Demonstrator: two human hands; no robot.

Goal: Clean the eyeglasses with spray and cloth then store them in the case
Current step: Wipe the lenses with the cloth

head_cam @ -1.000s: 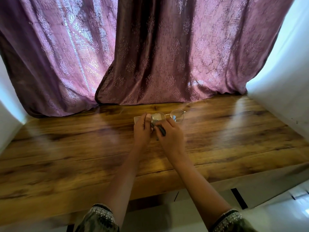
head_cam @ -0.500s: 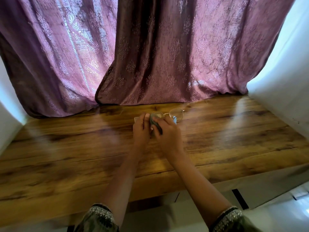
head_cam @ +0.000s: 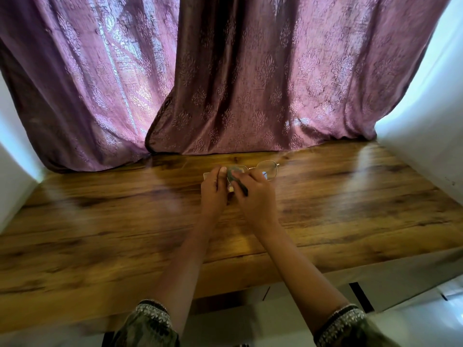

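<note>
The wiping stage appears to be under way. The right hand (head_cam: 255,199) is pressing a small grey-green cloth (head_cam: 234,172) onto one lens of the thin gold wire-framed eyeglasses (head_cam: 269,170), and the other lens is sticking out bare toward two o'clock. The left hand (head_cam: 214,190), at nine o'clock of the cloth, is steadying the frame, its grip curling closed round that end. The right grip is pinching the cloth. The eyeglasses are hovering just above the brown wood-grain tabletop (head_cam: 350,196), toward its twelve o'clock edge. No spray bottle is showing. A pale flat thing (head_cam: 206,175) is lying under the left hand, too hidden to identify. Storing in the case is probably what remains.
</note>
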